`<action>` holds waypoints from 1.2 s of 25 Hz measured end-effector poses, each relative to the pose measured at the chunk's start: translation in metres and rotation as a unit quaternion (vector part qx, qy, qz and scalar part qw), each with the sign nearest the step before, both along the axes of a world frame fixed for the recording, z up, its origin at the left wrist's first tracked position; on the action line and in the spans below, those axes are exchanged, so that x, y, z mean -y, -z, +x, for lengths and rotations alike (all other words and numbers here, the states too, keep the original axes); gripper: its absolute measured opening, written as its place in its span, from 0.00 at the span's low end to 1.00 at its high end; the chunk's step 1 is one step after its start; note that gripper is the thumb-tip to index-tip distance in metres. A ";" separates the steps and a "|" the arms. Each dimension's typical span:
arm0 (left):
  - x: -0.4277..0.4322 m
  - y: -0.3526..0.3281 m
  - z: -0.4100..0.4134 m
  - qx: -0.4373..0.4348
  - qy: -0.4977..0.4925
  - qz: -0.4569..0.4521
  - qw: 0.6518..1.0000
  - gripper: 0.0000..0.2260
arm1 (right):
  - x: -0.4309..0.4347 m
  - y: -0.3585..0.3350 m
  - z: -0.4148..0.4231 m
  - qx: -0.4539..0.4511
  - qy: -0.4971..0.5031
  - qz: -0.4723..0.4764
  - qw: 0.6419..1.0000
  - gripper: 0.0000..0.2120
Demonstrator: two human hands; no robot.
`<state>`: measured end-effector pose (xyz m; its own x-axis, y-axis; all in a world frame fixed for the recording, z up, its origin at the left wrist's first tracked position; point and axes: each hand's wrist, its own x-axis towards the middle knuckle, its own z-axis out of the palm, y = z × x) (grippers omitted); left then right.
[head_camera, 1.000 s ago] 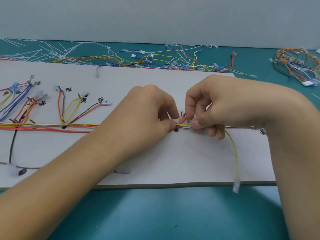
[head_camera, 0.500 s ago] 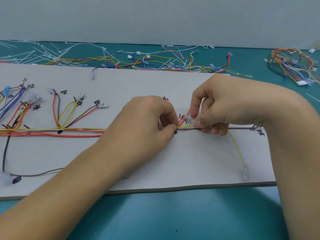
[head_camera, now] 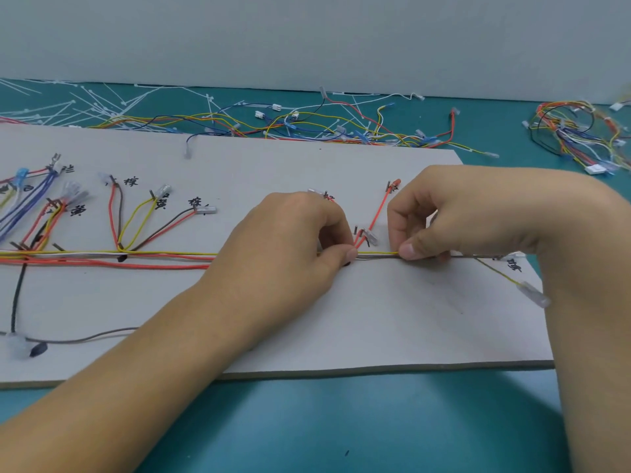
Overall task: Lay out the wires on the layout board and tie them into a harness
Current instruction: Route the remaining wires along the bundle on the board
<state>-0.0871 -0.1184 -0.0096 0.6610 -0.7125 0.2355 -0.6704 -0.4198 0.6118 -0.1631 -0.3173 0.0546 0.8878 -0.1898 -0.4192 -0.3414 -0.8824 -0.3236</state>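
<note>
A grey layout board [head_camera: 392, 322] lies on the teal table, with pins and handwritten labels. A trunk of red, yellow, white and brown wires [head_camera: 136, 259] runs along it from the left. My left hand [head_camera: 293, 247] pinches the trunk near the board's middle. Close to its right, my right hand [head_camera: 478, 216] pinches the yellow wire [head_camera: 379, 253] and the brown one under it. The yellow wire's end with a clear terminal [head_camera: 534, 295] lies near the board's right edge. A red branch wire [head_camera: 379, 209] rises between my hands to a pin.
Loose coloured wires [head_camera: 341, 128] and white cable ties [head_camera: 85, 104] lie behind the board. A tangled wire bundle [head_camera: 580, 134] sits at the far right. A black wire with a connector [head_camera: 17, 343] hangs at the board's lower left. A wall stands behind.
My right hand has slid right along the yellow wire, straightening it on the trunk line. Its loose terminal end swung up and right. The red branch wire is now uncovered.
</note>
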 end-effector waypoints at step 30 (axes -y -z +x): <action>0.003 -0.006 0.011 0.015 0.055 0.027 0.998 0.06 | -0.024 0.024 0.020 0.183 -0.008 -0.033 0.982 0.05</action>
<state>-0.0765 -0.1215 -0.0032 0.5718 -0.7924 0.2126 -0.7315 -0.3751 0.5694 -0.1427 -0.2936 0.0304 0.9798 -0.1914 -0.0579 -0.1992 -0.9095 -0.3648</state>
